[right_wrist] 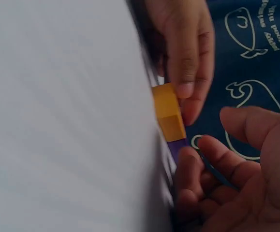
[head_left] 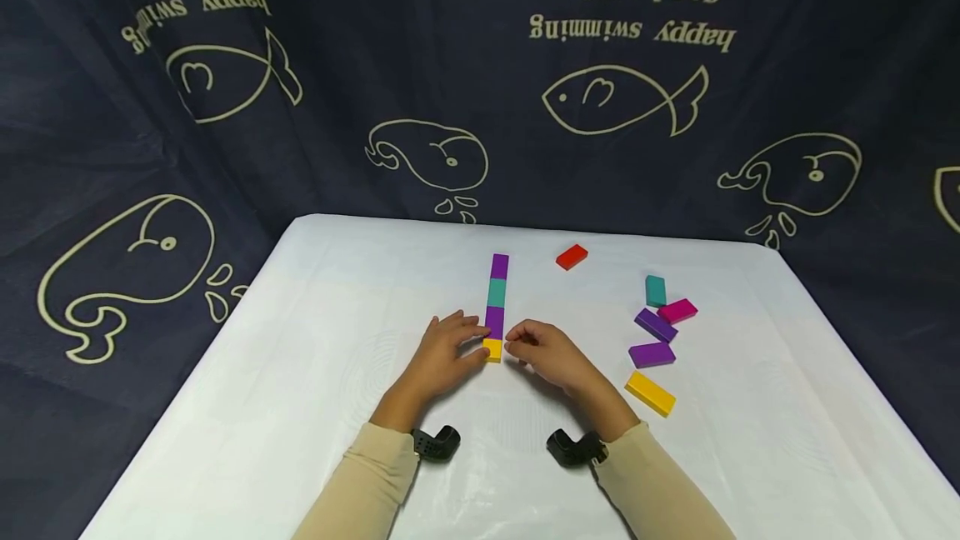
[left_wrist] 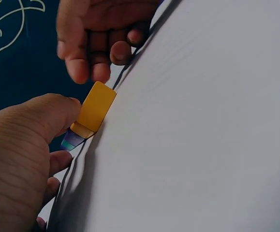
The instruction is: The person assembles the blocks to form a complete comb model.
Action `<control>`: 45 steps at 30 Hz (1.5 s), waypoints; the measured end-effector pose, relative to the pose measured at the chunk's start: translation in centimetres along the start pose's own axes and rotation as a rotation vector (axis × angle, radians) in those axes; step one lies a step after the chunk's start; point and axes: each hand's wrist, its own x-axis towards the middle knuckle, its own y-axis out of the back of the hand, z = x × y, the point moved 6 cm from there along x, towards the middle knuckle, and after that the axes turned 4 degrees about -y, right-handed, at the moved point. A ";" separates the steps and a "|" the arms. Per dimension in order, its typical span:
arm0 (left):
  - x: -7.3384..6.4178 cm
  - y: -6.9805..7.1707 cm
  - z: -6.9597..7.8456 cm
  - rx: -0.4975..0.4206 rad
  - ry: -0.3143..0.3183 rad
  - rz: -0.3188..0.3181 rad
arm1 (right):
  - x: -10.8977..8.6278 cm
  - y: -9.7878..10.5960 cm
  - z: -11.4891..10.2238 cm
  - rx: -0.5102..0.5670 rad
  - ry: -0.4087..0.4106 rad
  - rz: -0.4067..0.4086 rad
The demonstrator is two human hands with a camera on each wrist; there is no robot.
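Four-sided blocks form a straight row running away from me in the head view: a yellow block (head_left: 492, 352) nearest, then a purple block (head_left: 494, 321), a teal block (head_left: 497, 292) and another purple block (head_left: 500, 266). My left hand (head_left: 448, 354) lies along the row's left side, its thumb at the yellow block and its index finger at the nearer purple one. Across the row, my right hand (head_left: 552, 355) has loosely bent fingers and holds nothing. In the left wrist view, the left thumb tip meets the side of the yellow block (left_wrist: 97, 108).
Right of my right hand lie a loose yellow block (head_left: 650, 394), two purple blocks (head_left: 652, 355), a pink block (head_left: 678, 311) and a teal block (head_left: 656, 291). Farther back is a red block (head_left: 572, 257). A dark printed cloth (head_left: 637, 182) hangs behind the white table (head_left: 360, 273).
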 end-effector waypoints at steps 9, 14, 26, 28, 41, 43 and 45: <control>0.1 0.1 0.1 0.022 -0.012 0.032 | -1.6 4.0 -1.1 -0.095 0.096 -0.053; -0.1 -0.2 0.0 0.012 -0.012 0.030 | -4.8 8.0 -0.9 -0.197 0.140 -0.032; 0.0 -0.3 -0.1 0.024 -0.021 0.045 | -11.3 14.2 3.5 -0.369 0.097 0.011; 0.0 -0.2 -0.1 0.023 -0.023 0.047 | -12.0 14.4 4.3 -0.382 0.076 0.008; 0.0 -0.4 -0.3 0.032 -0.031 0.045 | -13.1 13.7 6.7 -0.386 0.030 -0.030; 0.0 -0.3 -0.2 0.033 -0.031 0.046 | -12.9 13.4 6.7 -0.368 0.036 -0.051; 0.0 -0.3 -0.2 0.035 -0.032 0.045 | -12.8 13.0 6.7 -0.341 0.036 -0.074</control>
